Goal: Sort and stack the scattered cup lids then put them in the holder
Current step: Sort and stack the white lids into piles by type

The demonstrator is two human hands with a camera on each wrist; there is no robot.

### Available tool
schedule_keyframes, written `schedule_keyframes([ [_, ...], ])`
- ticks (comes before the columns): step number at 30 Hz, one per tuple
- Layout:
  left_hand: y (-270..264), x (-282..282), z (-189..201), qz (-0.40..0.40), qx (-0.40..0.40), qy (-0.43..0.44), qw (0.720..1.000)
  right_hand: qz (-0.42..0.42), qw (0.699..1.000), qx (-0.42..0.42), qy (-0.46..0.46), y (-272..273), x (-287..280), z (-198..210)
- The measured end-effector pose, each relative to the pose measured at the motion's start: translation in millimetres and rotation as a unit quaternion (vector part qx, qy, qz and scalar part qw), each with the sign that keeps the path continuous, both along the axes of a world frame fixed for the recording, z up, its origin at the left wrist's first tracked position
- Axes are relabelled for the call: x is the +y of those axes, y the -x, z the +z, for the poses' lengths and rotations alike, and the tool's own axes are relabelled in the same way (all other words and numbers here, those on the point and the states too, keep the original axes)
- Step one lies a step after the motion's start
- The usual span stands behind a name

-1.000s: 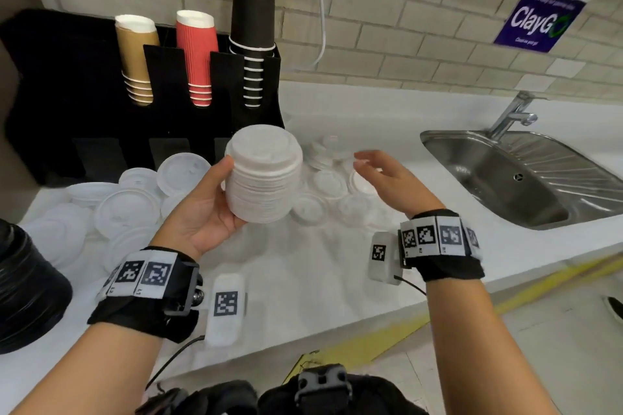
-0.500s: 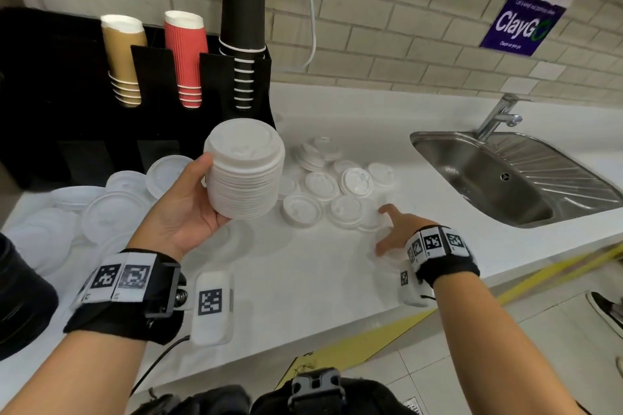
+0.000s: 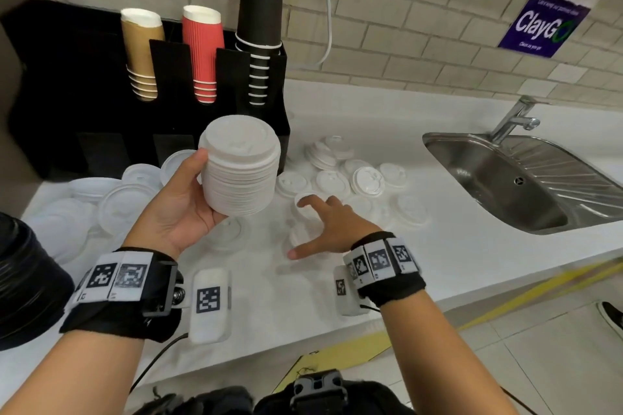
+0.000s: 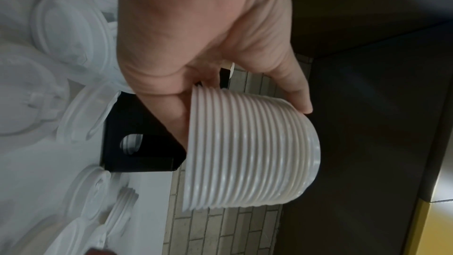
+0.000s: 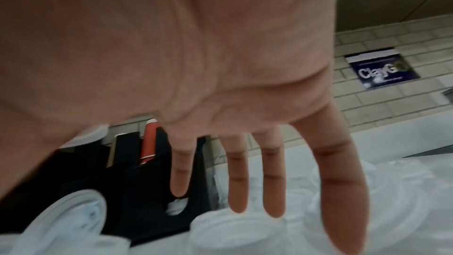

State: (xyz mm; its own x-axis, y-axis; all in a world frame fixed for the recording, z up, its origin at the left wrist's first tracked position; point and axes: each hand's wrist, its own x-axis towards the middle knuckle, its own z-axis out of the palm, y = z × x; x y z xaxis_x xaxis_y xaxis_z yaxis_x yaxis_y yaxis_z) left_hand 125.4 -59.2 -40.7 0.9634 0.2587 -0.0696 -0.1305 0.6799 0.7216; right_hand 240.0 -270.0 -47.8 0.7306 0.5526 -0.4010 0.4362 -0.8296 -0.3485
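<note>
The left hand (image 3: 175,209) grasps a tall stack of white plastic cup lids (image 3: 241,165); the right hand (image 3: 332,229), fingers spread and released, hovers over small white lids (image 3: 332,180) scattered on the white surface (image 3: 303,307).

Soft, even light is being cast over the white counter (image 3: 337,280), where only faint shadows are being thrown. Near the sink (image 3: 526,185), brick lines are being bent by wide-angle distortion. Both wrist views are being smeared by blur.

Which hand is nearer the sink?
Right. The right hand hovers over loose lids just left of the sink; the left hand holds the lid stack farther left.
</note>
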Motion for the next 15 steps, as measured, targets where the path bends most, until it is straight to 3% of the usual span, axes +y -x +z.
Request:
schedule_keyframes([
  [3,1,2,-1,0.003,0.004,0.0,1.0,-0.079,0.996,-0.028,0.008,-12,-21,3],
  [8,0,1,0,-0.002,0.015,0.0,1.0,-0.219,0.969,-0.065,0.098,-38,-79,-4],
  [15,-6,-4,2,-0.027,0.019,0.006,0.999,-0.209,0.973,-0.028,0.099,-36,-94,-18],
])
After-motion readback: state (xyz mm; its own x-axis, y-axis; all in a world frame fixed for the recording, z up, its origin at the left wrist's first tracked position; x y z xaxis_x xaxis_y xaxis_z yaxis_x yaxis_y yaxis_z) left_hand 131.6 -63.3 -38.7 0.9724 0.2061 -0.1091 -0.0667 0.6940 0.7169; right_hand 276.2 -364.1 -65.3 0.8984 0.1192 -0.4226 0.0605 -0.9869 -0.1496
